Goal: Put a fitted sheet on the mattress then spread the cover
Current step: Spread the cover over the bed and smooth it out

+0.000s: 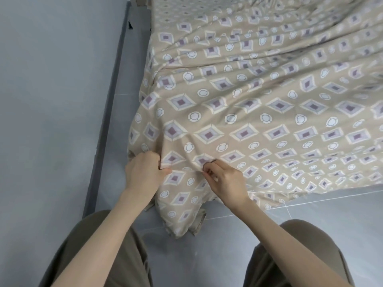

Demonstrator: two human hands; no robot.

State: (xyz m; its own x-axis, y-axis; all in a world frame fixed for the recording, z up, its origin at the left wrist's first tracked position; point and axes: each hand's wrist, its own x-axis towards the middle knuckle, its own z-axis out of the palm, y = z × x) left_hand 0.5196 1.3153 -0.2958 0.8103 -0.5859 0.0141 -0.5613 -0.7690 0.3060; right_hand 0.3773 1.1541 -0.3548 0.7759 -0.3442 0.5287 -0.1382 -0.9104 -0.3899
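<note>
Nearest to you, your olive trousers [99, 245] framed the bottom of the view, both knees apart over the grey tiled floor [228, 245], and your bare forearms reached forward between them.

Your left hand [143, 170] was closed round a bunch of the patterned cloth [238, 112] with fingers curled in and the thumb pressed onto the fabric. Just to the right of it, your right hand [224, 180] pinched a small raised fold of the same cloth between its fingertips. The two grips sat near each other but apart, with a strip of beige cloth between them.

Below both grips a loose tail of the cloth drooped down to the floor, touching the tiles. The cloth (sheet or cover, I could not tell which) was beige with lilac diamonds and pale rings. The mattress beneath was fully hidden.

Beyond your hands the cloth ran away across the bed, smoother close to the grips and rumpled into long creases farther off to the right.

Left of your left hand stood a grey wall [51, 79] with a dark skirting strip [107, 112] along its foot. Farthest off, a bit of pale wooden frame [142, 0] showed at the cloth's far edge.
</note>
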